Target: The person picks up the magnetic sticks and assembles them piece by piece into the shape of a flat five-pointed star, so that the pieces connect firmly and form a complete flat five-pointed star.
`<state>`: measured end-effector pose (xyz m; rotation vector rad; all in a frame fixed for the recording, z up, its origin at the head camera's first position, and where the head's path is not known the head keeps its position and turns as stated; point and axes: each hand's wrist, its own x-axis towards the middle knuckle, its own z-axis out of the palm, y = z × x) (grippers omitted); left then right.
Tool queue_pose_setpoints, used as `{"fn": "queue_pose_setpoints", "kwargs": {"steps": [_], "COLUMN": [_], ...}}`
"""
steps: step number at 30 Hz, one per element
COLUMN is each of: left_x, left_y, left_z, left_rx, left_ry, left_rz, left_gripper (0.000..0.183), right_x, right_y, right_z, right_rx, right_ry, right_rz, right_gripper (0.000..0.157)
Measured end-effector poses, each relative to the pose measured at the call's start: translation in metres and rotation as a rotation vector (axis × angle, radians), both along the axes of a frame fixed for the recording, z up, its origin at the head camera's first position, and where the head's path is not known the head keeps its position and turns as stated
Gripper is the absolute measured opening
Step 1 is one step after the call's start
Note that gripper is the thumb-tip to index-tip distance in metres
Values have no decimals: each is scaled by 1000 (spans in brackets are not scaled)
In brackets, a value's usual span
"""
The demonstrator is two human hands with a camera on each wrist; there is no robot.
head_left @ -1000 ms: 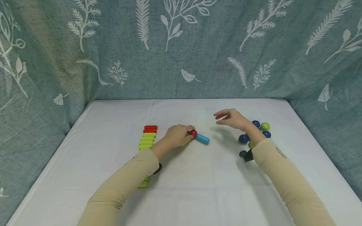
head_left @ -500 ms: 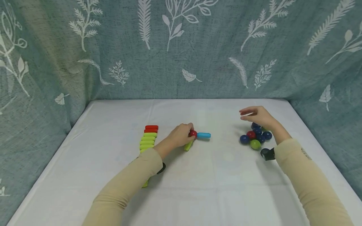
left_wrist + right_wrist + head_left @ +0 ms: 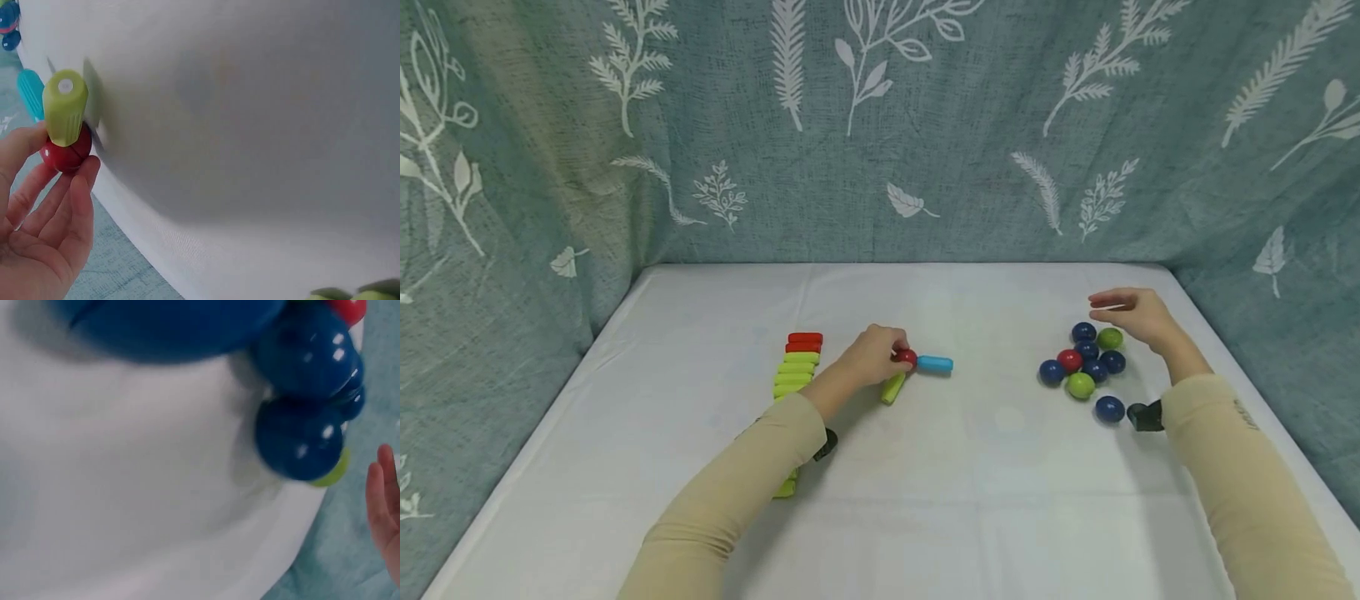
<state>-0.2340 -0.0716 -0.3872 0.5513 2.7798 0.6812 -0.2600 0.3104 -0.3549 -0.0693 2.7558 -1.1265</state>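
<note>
My left hand grips a red ball between thumb and fingers. A blue stick and a yellow-green stick are joined to that ball, pointing different ways. At the right, my right hand hovers just above the far end of a cluster of balls, its fingers extended and holding nothing. Close below it are a green ball and a blue ball. Fingers of that hand show at the edge of the right wrist view, apart from the balls.
A column of yellow-green sticks with red sticks at its far end lies left, partly behind my left forearm. The cluster also holds a red ball; a lone blue ball lies nearer. A patterned curtain borders the white table.
My right hand has moved right, from the middle to above the ball cluster, uncovering the balls. My left hand keeps hold of the red ball while the joined sticks have turned slightly.
</note>
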Motion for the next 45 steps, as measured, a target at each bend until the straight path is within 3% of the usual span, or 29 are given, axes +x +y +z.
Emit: {"fn": "queue_pose_setpoints", "kwargs": {"steps": [15, 32, 45], "left_x": [0, 2, 3], "left_y": [-3, 1, 2], "left_z": [4, 7, 5], "left_rx": [2, -12, -9], "left_ry": [-12, -9, 1], "left_rz": [10, 17, 32], "left_gripper": [17, 19, 21], "right_x": [7, 8, 8], "right_y": [17, 24, 21], "right_z": [-15, -22, -13], "right_rx": [91, 97, 68], "right_ry": [-203, -211, -102], "right_rz": [-81, -90, -93], "right_gripper": [54, 58, 55]}}
